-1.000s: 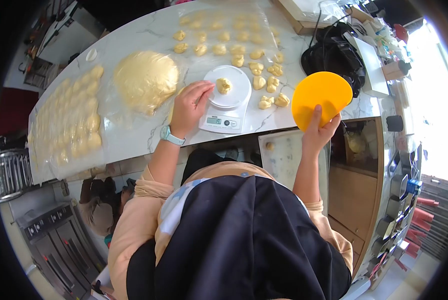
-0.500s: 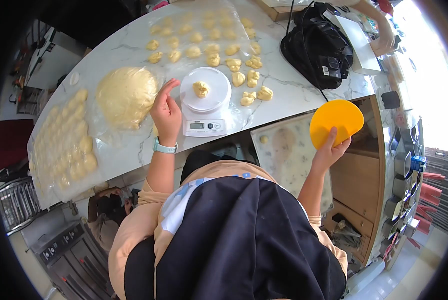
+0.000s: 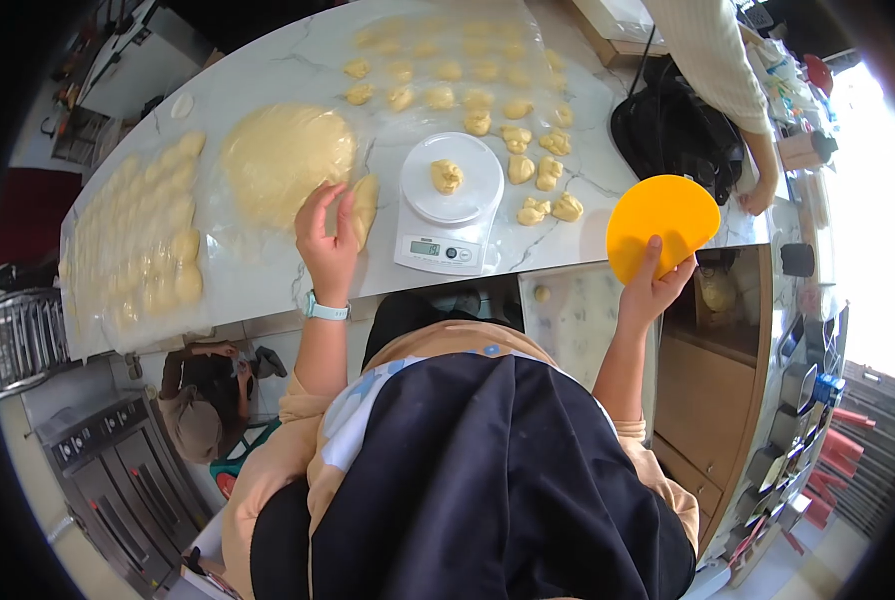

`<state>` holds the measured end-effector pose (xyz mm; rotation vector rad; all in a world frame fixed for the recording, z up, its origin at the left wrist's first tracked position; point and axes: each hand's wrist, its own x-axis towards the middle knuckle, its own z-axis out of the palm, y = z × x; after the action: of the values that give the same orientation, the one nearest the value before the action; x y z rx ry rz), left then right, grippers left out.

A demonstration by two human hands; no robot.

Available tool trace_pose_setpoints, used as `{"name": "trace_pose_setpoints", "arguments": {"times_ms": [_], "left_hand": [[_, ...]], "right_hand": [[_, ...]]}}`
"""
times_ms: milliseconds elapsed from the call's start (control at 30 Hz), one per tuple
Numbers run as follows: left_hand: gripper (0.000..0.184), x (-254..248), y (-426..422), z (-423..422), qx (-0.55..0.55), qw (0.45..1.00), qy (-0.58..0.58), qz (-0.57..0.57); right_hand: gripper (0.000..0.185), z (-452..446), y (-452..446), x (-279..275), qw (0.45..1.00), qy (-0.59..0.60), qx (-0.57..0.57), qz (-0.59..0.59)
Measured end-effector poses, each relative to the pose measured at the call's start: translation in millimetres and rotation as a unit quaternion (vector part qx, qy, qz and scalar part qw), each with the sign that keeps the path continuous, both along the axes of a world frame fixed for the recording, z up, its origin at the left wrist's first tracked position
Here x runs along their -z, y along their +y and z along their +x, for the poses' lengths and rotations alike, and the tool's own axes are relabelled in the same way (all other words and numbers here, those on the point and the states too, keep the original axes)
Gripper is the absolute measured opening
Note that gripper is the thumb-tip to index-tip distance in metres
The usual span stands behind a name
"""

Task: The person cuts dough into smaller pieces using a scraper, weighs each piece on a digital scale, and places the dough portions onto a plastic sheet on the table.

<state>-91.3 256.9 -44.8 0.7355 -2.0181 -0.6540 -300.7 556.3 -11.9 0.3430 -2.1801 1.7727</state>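
Note:
My right hand [image 3: 656, 292] grips a round yellow dough scraper [image 3: 663, 225], held up off the table's right front edge. My left hand [image 3: 326, 245] is raised with its fingers loosely curved and apart, beside a long strip of dough [image 3: 365, 212] and the near edge of a large dough mass [image 3: 286, 160]. Whether its fingertips touch the dough I cannot tell. To its right stands a white kitchen scale [image 3: 438, 250], with one small dough piece [image 3: 447, 177] on its round plate. Several cut dough pieces [image 3: 521, 169] lie right of the scale.
More dough pieces lie under a plastic sheet [image 3: 448, 45] at the back. Rows of dough balls [image 3: 143, 235] sit under plastic at the left. A black bag [image 3: 673, 130] is at the right, with another person's arm [image 3: 713, 65] over it. Another person [image 3: 203, 410] is low at the left.
My left hand has moved from beside the scale toward the large dough, and the dough strip now shows. The view has shifted. Another person's arm now reaches over the black bag.

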Motion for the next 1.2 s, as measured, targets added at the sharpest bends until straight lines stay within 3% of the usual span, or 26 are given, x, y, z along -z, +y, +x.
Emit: {"name": "trace_pose_setpoints", "arguments": {"times_ms": [67,167,367,667,967,1167,1200], "left_hand": [[0.037,0,-4,10,0.022,0.997,-0.047,-0.065],[0.053,9,8,26,0.001,0.968,-0.219,-0.124],[0.057,25,7,27,0.003,0.972,-0.214,-0.101],[0.052,14,13,29,0.011,0.979,-0.171,-0.110],[0.016,-15,16,-48,0.088,0.980,-0.065,-0.169],[0.014,-23,26,-74,0.096,0.981,-0.057,-0.160],[0.013,-24,26,-72,0.101,0.987,-0.010,-0.122]], "right_hand": [[0.037,-1,-7,0,1.000,-0.003,-0.016,-0.010],[0.038,-3,-18,0,0.999,-0.009,-0.039,-0.034],[0.036,-1,-30,4,0.999,0.001,-0.050,-0.017],[0.035,10,-24,2,0.999,0.003,-0.042,-0.011],[0.035,23,-20,-6,0.999,-0.015,-0.043,-0.018],[0.034,27,-11,-9,0.999,0.008,-0.034,-0.006],[0.034,26,-9,-7,0.999,0.019,-0.031,-0.007]]}}
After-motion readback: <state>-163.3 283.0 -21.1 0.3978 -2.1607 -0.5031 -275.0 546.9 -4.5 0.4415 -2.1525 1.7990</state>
